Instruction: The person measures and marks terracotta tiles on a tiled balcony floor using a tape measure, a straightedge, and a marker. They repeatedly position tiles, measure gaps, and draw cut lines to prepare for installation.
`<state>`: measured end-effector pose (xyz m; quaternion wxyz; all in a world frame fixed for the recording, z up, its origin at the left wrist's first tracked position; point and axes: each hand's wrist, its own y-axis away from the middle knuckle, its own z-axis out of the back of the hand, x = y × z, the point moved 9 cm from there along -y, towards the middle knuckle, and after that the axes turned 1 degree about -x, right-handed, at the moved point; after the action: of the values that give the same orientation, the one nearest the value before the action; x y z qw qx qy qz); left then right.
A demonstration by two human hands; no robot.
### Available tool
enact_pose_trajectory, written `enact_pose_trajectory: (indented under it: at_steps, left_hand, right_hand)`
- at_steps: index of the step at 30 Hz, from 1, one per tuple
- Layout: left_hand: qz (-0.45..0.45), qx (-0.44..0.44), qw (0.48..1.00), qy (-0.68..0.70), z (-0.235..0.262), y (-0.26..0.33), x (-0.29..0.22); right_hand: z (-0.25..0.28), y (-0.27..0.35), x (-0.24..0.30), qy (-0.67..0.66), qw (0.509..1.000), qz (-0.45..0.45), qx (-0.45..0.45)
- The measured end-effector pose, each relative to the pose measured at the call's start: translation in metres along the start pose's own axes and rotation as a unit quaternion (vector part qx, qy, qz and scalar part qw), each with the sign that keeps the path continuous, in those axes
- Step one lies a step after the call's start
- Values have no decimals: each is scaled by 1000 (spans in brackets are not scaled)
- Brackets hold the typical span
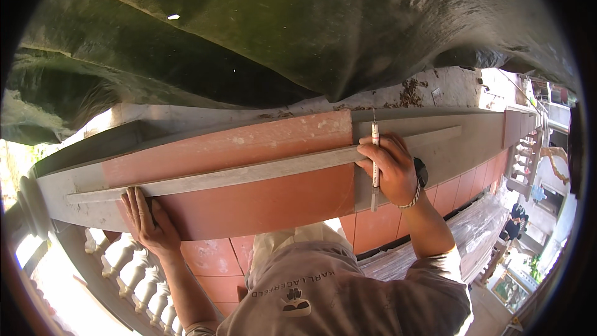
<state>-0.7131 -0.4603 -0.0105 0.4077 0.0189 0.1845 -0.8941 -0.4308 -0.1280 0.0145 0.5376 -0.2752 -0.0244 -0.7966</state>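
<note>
A long, narrow grey bar (249,176) lies lengthwise along the top of the ledge, across a large red tile (267,205). My left hand (149,223) rests flat near its left end, fingertips touching the bar's near edge and thumb spread over the tile. Just past the tile's right edge, my right hand (393,165) is closed around a slim white pen-like tool (375,155). That tool crosses over the bar, a thin point at its far end. The right fingers cover part of the bar, which shows again beyond them.
Dark green sheeting (249,25) hangs over the far side. Bare grey ledge (460,143) continues right of the tile. Pale balusters (130,274) stand below left. Plastic-wrapped material (448,230) lies below right. Dry leaves (411,94) litter the strip behind the ledge.
</note>
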Motion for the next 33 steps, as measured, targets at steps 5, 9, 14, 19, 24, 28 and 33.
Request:
enact_pose_trajectory:
  at_steps: [5, 9, 14, 19, 24, 28, 33]
  left_hand:
    - [4, -8, 1000, 24, 0, -1, -1]
    - [9, -1, 1000, -3, 2, -1, 2]
    - [60, 30, 998, 16, -1, 3, 12]
    - [63, 15, 997, 48, -1, 4, 11]
    - [75, 25, 996, 33, -3, 6, 14]
    - [68, 21, 997, 41, -1, 6, 13]
    - [58, 17, 997, 38, 0, 5, 11]
  right_hand:
    - [-1, 4, -4, 2, 1000, -15, 8]
    - [0, 6, -1, -6, 1000, -27, 8]
    - [-4, 6, 1, -12, 999, -31, 15]
    - [-7, 14, -7, -28, 998, -53, 11]
    - [-8, 19, -11, -27, 997, -69, 23]
    - [-5, 17, -8, -19, 998, -63, 24]
    - [-6, 18, -9, -21, 998, -60, 27]
